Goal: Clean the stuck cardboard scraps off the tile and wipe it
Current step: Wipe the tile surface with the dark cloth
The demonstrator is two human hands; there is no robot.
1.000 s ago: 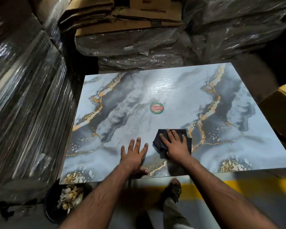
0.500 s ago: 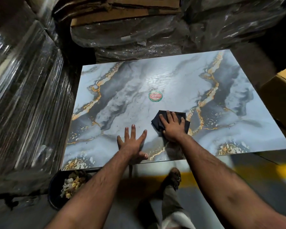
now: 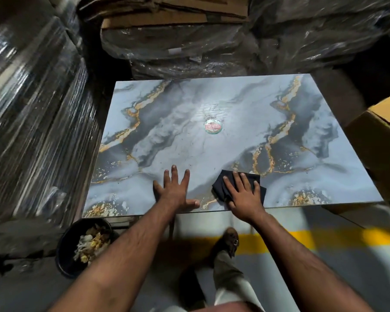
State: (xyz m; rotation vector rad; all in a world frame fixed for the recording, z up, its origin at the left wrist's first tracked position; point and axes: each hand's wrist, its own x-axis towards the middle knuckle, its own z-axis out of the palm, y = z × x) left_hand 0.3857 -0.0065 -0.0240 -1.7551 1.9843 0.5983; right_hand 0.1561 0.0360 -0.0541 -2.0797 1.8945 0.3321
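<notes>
- Head view: I count one marbled tile [image 3: 189,140], lying flat, grey-blue with gold veins, and two bare hands resting on its near edge.
- My left hand [image 3: 175,192] lies palm down on the tile, fingers straight and spread, thumb pointing toward the other hand; it holds nothing.
- My right hand [image 3: 243,194] presses flat on one dark cloth [image 3: 221,188], fingers straight on top of it rather than curled round it. The cloth's folded corner sticks out to the left of the fingers, toward the left hand, and the two hands stay apart.
- Beyond the fingertips of both hands, near the tile's middle, sits one round sticker [image 3: 213,127], red and green, its lettering too blurred to read.
- Small dark specks dot the tile between the sticker and the left hand; I cannot tell what they are.
- Below and left of the left forearm stands one dark bucket [image 3: 64,255] holding pale scraps [image 3: 90,244].
- One shoe [image 3: 229,240] shows on the floor between the forearms, by one yellow floor stripe [image 3: 302,239].
- Right of the cloth hand, one cardboard box [image 3: 378,149]; wrapped stacks [image 3: 32,109] to the left.
</notes>
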